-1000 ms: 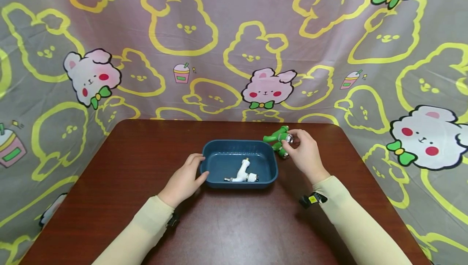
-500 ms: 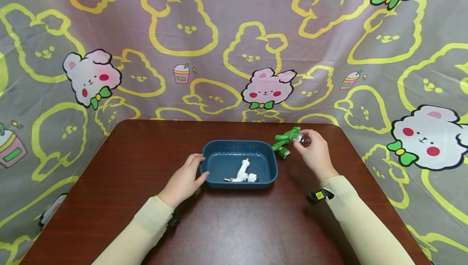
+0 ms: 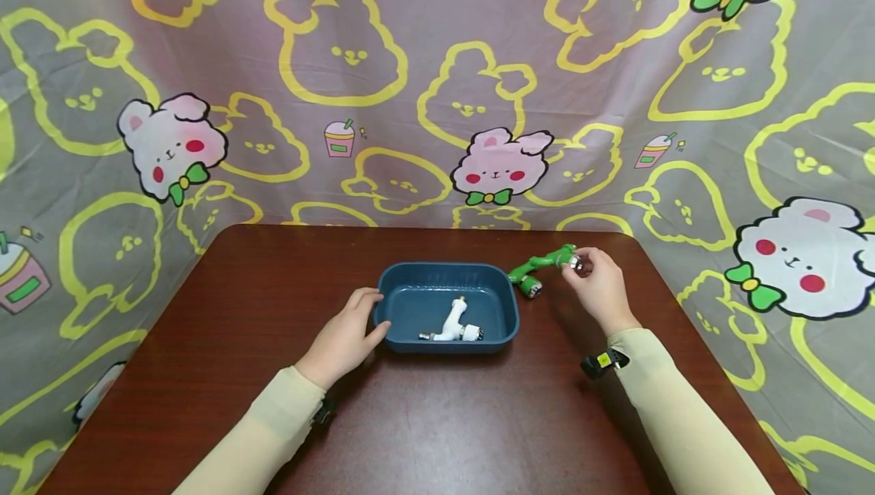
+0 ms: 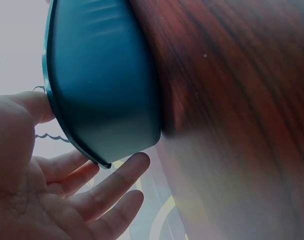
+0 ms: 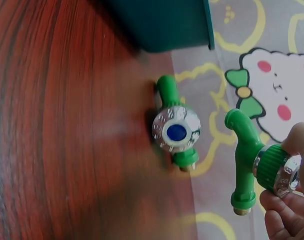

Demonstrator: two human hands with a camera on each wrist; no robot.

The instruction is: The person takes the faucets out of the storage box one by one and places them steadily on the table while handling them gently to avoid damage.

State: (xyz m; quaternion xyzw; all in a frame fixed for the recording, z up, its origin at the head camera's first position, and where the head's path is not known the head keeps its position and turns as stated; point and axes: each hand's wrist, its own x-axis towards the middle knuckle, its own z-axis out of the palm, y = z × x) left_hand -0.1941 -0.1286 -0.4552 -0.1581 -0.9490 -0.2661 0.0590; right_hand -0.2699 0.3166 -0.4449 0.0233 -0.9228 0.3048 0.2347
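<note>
Right hand (image 3: 601,290) has a green tap (image 3: 552,257) pinched by its ribbed knob (image 5: 271,167), chrome end inside the grip. Tap's at the far right of the desk (image 3: 437,419), brass thread showing at one end; can't tell if it's touching the desktop. Left hand (image 3: 342,335) isn't clenched: fingers loosely spread, touching the left end of the blue tub (image 3: 447,347). Second green tap (image 3: 526,282) sits on the desk just beside the tub's right end, blue dot on its chrome cap. White tap (image 3: 451,322) lies in the tub, near the front wall, knob pointing right. Rabbit-print curtain (image 3: 396,32) behind.
</note>
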